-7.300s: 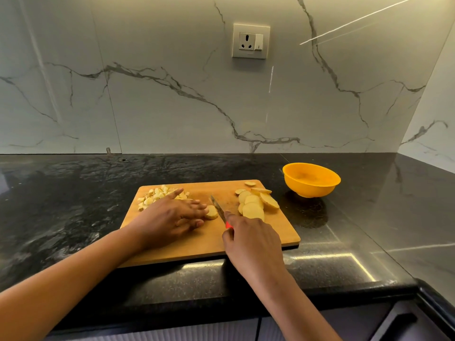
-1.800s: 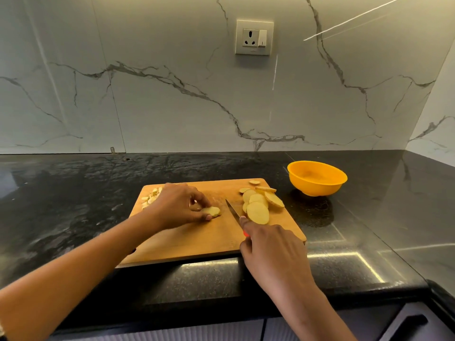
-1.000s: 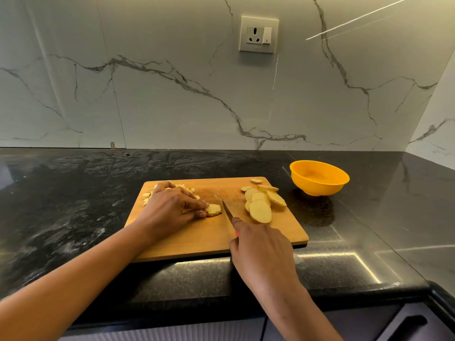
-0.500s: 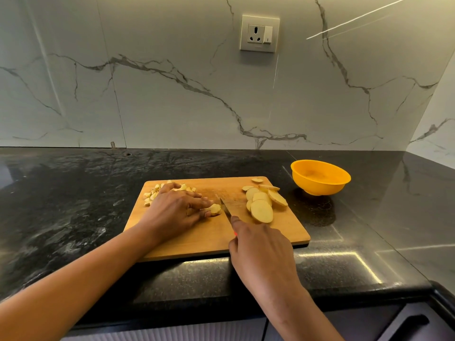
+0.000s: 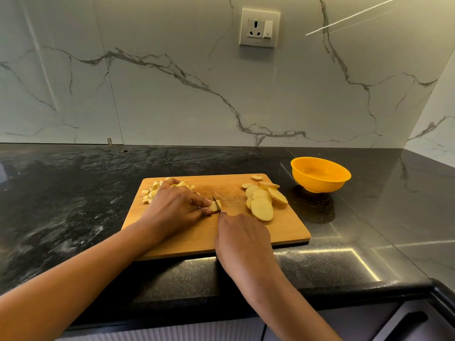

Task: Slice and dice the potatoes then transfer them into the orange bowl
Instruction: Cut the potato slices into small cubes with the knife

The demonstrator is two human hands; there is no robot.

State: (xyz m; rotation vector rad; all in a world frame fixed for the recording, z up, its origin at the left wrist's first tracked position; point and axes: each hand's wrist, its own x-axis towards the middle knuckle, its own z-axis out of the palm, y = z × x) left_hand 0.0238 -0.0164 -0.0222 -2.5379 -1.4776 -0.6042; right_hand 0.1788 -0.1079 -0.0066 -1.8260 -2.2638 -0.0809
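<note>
1. White marble-look wall panels (image 5: 172,94) veined in grey back a kitchen corner, with a socket and switch plate (image 5: 260,28) set high on the wall.
2. A polished black stone counter (image 5: 61,193) runs below, and a wooden cutting board (image 5: 288,230) lies on it close to the front edge.
3. The person's left hand (image 5: 172,207) rests on the middle of the board. Its fingertips and thumb are bent and pinch a small potato piece (image 5: 212,206) against the wood.
4. The right hand (image 5: 242,238) sits at the board's near edge, fingers curled around the handle of a knife (image 5: 214,200). The handle itself is hidden beneath the hand.
5. The knife's short blade points away from the person and stands in the potato piece, just beside the left fingertips.
6. A pile of diced potato (image 5: 150,191) lies at the board's far left corner, partly hidden behind the left hand.
7. A fan of round potato slices (image 5: 261,209) overlaps on the right side of the board, apart from the blade, with a lone slice (image 5: 256,178) near the far edge.
8. The orange bowl (image 5: 320,174) stands upright on the counter, off the board and just beyond its far right corner, near the slices. No potato shows inside it.
9. Pale cabinet fronts (image 5: 369,323) show under the counter's lip along the bottom of the view.
</note>
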